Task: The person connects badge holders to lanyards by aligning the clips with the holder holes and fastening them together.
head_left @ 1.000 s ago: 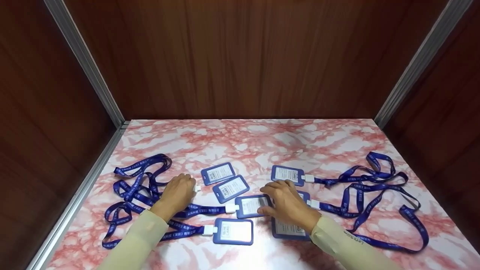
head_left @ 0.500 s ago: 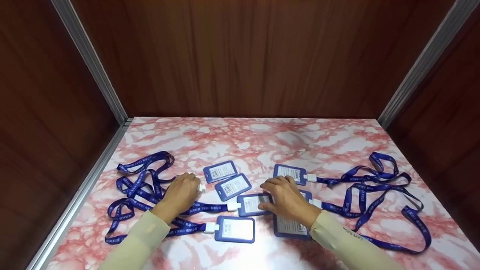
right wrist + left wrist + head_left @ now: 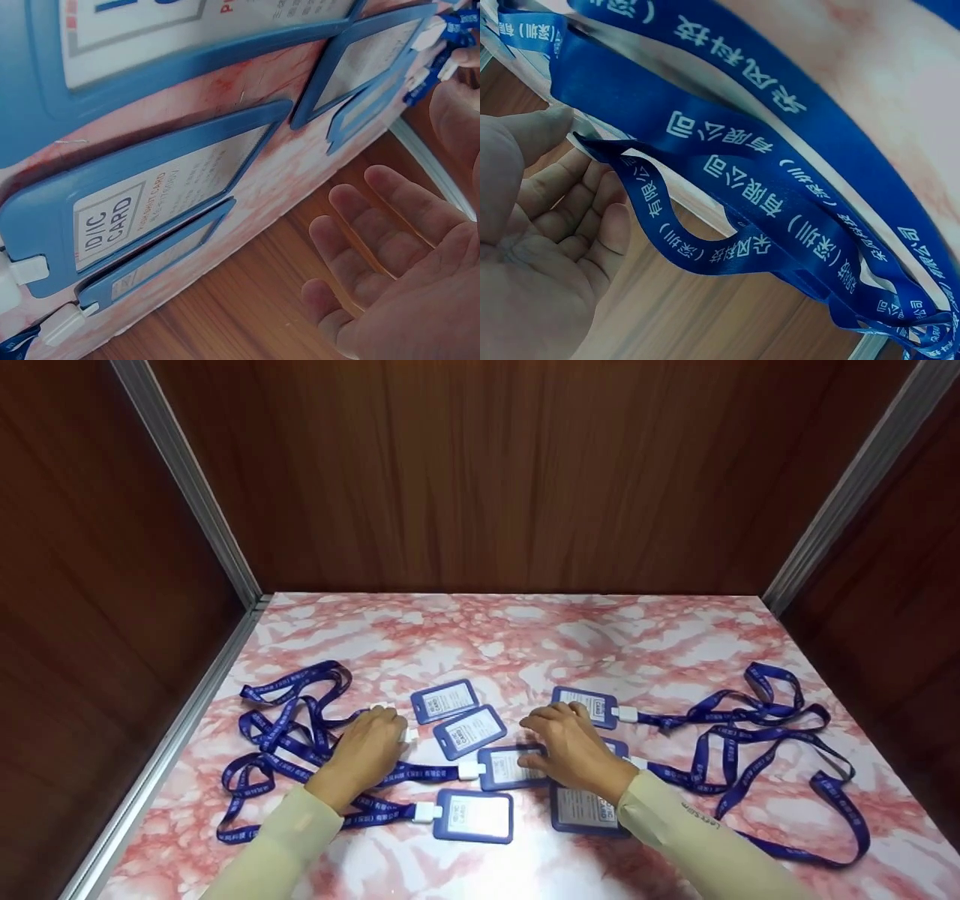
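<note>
My left hand (image 3: 367, 750) pinches the white plastic clip (image 3: 409, 734) of a blue lanyard between thumb and forefinger. The left wrist view shows the lanyard strap (image 3: 641, 202) running from that clip. Just right of this hand lie two blue badge holders without straps: the farther one (image 3: 444, 701) touches the nearer one (image 3: 471, 732). My right hand (image 3: 574, 750) is over the right-hand badge holders, fingers loosely bent and holding nothing; it partly covers a badge holder (image 3: 510, 767) clipped to a left lanyard. The right wrist view shows its bare palm (image 3: 420, 277).
Tangled blue lanyards (image 3: 289, 727) spread over the left of the marbled table (image 3: 510, 637). More lanyards (image 3: 750, 735) lie at right, joined to badge holders (image 3: 581, 817). Another clipped badge holder (image 3: 474, 816) lies in front. Dark wood-grain panels (image 3: 487, 472) enclose the back and sides.
The view shifts slightly, moving everything a little right and up. My left hand keeps its pinch on the clip, which shows more now; the right hand stays nearly where it was.
</note>
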{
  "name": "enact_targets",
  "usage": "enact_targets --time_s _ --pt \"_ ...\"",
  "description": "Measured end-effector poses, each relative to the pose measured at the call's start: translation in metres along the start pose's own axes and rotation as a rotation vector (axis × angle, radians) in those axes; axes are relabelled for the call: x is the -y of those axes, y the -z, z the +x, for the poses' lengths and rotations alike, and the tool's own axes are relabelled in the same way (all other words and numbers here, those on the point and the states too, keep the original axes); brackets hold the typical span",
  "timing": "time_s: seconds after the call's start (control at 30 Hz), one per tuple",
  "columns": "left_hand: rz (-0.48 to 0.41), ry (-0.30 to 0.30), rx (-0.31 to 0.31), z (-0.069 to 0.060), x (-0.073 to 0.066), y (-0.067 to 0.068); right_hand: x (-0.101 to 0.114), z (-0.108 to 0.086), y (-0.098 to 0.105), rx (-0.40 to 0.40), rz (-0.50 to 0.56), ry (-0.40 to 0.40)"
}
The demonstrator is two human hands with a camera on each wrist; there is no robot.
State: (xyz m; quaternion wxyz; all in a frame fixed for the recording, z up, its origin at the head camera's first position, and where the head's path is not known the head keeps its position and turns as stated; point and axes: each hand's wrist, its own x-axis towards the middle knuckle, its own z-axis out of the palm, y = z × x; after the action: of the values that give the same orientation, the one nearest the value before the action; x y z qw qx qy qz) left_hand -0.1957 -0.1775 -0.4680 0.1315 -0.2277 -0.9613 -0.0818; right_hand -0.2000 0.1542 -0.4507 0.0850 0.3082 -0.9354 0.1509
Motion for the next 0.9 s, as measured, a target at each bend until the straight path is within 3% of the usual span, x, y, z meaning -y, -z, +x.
enact_targets --time_s 0.37,0.7,0.9 --pt "-0.008 0.009 0.015 0.0 -0.007 0.005 -0.005 0.009 -0.001 -0.028 0.011 0.013" --pt "0.022 -0.001 0.024 -0.002 -0.011 0.005 -0.006 0.015 -0.001 0.04 0.006 -0.041" --pt "-0.001 0.024 0.021 -0.005 -0.013 0.004 -0.007 0.02 -0.005 0.004 0.011 -0.009"
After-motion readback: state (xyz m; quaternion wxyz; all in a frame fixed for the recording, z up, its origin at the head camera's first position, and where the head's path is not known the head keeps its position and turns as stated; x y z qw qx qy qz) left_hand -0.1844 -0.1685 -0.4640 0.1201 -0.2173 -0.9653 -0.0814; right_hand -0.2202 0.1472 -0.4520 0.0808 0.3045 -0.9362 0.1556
